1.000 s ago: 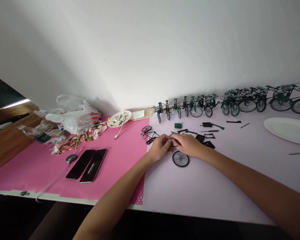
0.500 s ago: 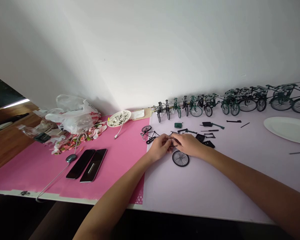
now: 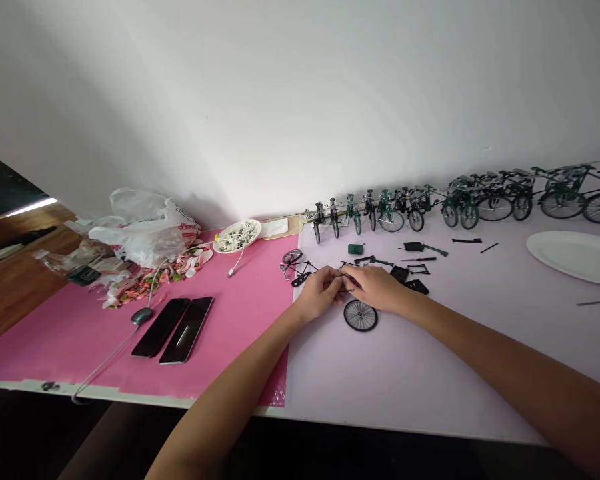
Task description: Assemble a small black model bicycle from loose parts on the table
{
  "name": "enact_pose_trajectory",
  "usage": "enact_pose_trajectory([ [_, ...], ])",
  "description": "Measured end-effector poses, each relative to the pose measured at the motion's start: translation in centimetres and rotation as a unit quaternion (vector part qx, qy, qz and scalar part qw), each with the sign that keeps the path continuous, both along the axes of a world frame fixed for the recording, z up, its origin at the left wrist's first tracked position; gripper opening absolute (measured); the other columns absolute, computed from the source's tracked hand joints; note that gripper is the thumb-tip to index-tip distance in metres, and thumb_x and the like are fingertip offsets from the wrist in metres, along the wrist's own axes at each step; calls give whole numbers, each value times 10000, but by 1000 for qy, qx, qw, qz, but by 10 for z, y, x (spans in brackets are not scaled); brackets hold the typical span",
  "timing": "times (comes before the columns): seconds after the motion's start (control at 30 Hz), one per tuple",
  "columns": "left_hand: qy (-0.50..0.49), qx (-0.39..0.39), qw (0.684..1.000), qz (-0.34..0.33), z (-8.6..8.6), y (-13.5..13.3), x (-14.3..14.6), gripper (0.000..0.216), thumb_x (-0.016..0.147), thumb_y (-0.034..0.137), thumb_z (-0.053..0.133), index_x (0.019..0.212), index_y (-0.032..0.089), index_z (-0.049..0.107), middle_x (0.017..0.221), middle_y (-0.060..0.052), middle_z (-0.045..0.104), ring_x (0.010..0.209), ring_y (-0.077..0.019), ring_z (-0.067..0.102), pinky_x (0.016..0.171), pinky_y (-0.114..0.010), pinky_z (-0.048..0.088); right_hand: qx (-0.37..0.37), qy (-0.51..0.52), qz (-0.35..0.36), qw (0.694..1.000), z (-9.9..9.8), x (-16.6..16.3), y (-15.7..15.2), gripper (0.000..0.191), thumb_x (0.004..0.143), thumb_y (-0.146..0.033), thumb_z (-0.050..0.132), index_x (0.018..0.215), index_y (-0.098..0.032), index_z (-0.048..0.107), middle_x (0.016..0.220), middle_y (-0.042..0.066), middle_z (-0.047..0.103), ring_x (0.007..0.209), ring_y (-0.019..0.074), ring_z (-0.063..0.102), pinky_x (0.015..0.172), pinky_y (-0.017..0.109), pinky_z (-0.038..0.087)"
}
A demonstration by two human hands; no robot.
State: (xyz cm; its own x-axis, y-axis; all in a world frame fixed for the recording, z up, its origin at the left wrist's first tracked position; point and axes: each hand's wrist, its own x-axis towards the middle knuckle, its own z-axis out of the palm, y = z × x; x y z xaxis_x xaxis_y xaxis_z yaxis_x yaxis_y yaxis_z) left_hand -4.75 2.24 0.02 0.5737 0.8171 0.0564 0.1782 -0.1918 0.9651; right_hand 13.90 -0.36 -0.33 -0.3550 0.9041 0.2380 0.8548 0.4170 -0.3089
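Observation:
My left hand (image 3: 319,292) and my right hand (image 3: 373,287) meet over the pale sheet, fingers pinched together on a small dark piece that they mostly cover. Thin dark rods of it stick out by the fingertips; which part it is I cannot make out. Just below my fingers a black spoked toy bicycle wheel (image 3: 361,316) lies flat. A partly built black model bicycle (image 3: 296,267) rests on its side left of my left hand. Right of my right hand are black plastic parts (image 3: 417,287), and a small green block (image 3: 355,249) sits behind it.
Finished model bicycles (image 3: 391,215) stand in a row along the wall. A white oval plate (image 3: 580,257) is at the right. On the pink cover lie two phones (image 3: 186,330), a mouse-like device (image 3: 141,316), a plate of small white pieces (image 3: 237,237) and plastic bags (image 3: 153,230).
The view has shifted very slightly. Both hands keep the same pinched hold at the same spot, and the parts around them lie as before.

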Motion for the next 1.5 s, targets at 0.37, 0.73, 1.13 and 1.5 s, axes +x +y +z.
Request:
enact_pose_trajectory([
  [0.37, -1, 4, 1000, -1, -1, 0, 0, 212, 979, 360, 558, 898, 167, 523, 697, 4, 644, 550, -109, 647, 562, -228, 530, -3, 6, 2, 1000, 0, 0, 0, 86, 958, -232, 486, 917, -229, 562, 703, 9, 634, 600, 172, 549, 563, 264, 269],
  [0.73, -2, -3, 1000, 0, -1, 1, 0, 227, 976, 378, 567, 904, 168, 519, 701, 7, 639, 548, -110, 642, 559, -232, 526, -6, 2, 1, 1000, 2, 0, -1, 82, 948, -225, 493, 930, -226, 573, 702, 10, 640, 603, 179, 555, 563, 272, 275],
  [1.13, 2, 4, 1000, 0, 0, 0, 0, 227, 980, 374, 566, 898, 167, 522, 699, 4, 643, 554, -108, 645, 565, -226, 527, -15, 6, 0, 1000, 3, 0, -2, 115, 963, -241, 472, 944, -226, 585, 712, 19, 650, 613, 182, 569, 566, 270, 273],
  [1.5, 3, 8, 1000, 0, 0, 0, 0, 229, 982, 376, 561, 900, 166, 522, 688, 8, 641, 550, -106, 642, 570, -227, 529, -11, 8, 0, 1000, 3, 0, -1, 100, 958, -228, 488, 936, -225, 585, 715, 17, 651, 621, 182, 572, 575, 270, 277],
])
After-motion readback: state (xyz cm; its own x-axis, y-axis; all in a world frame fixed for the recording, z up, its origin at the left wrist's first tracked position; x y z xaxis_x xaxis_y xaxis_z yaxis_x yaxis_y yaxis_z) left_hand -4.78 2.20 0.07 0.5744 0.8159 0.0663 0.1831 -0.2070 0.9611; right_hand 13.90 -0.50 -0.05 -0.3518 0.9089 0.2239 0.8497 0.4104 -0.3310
